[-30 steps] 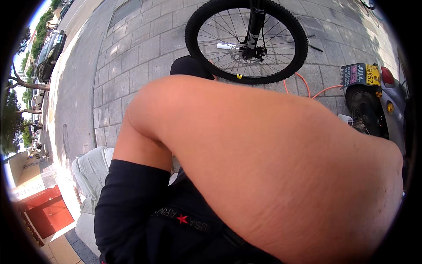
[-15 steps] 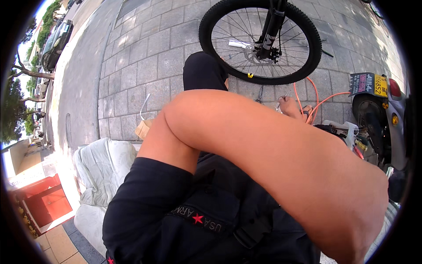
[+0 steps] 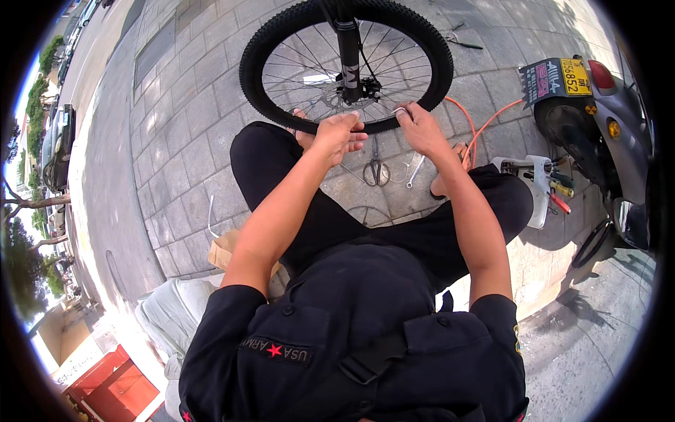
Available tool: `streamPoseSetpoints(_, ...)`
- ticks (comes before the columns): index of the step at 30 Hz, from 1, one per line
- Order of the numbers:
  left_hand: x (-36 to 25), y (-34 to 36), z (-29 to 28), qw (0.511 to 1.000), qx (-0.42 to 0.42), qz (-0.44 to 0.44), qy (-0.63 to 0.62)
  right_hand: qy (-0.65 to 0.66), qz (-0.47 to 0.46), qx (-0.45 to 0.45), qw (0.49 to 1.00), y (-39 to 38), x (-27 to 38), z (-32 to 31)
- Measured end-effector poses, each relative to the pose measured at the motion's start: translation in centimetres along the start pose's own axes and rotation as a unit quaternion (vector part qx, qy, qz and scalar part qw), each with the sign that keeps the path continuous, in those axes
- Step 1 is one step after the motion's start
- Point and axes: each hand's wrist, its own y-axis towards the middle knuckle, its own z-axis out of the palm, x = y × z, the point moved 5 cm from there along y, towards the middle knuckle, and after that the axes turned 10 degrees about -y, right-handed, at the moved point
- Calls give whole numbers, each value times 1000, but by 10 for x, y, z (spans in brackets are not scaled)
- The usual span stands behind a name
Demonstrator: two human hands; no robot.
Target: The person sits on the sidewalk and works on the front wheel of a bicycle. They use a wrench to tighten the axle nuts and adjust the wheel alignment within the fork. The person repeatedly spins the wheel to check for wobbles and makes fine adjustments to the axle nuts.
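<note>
Left hand (image 3: pixel 340 135) spreads loosely, right hand (image 3: pixel 419 128) pinches a small pale object (image 3: pixel 399 110) at a bicycle wheel (image 3: pixel 330 98); scissors (image 3: pixel 376 160) lie near, apparently for easy reach.

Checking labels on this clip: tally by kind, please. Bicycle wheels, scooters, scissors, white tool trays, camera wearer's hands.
Bicycle wheel: 1
Scooter: 1
Scissors: 1
White tool tray: 1
Hands: 2 (left hand, right hand)
Total: 6
</note>
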Motion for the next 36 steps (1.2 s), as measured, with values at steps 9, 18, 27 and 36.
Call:
streamPoseSetpoints(9,13,60,38,992,-58,17,-112,147,122,-47,980,51,-26,29)
streamPoseSetpoints(18,13,70,45,985,-127,18,-112,289,206,1,935,65,-21,35)
streamPoseSetpoints(27,8,69,43,988,-132,23,-82,135,183,8,974,83,-56,60)
streamPoseSetpoints(36,11,69,52,985,-148,87,-15,434,356,2,827,56,-62,83)
